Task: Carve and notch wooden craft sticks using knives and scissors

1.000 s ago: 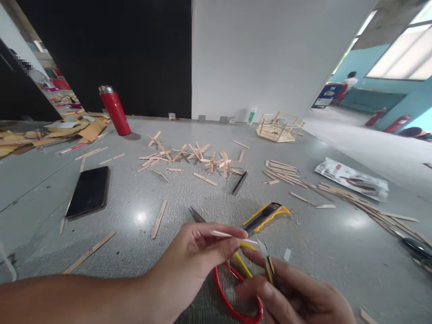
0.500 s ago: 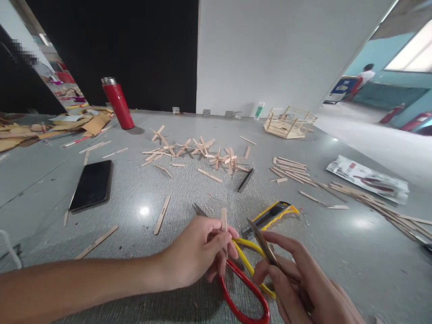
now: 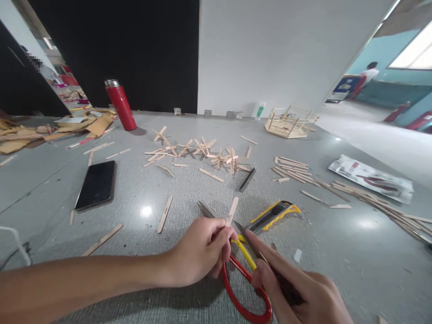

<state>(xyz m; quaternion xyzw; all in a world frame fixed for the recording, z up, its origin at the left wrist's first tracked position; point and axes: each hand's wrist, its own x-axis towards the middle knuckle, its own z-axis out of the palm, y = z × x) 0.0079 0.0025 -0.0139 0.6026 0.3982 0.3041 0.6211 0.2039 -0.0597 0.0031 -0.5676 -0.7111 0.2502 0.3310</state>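
My left hand pinches a short wooden craft stick that points up and away from me. My right hand is closed round a slim cutter blade, whose tip sits close to the base of the stick. Under both hands lie scissors with red and yellow handles, their blades pointing to the far left. A yellow utility knife rests on the grey table just beyond my fingers.
Loose sticks are scattered mid-table, with more rows to the right. A black phone, red flask, cardboard scraps, stick frame model and printed packet lie around. A person stands far off at the right.
My left hand turned the stick from lying crosswise to standing up. My right hand brought the blade from below and to the right in towards the stick's base.
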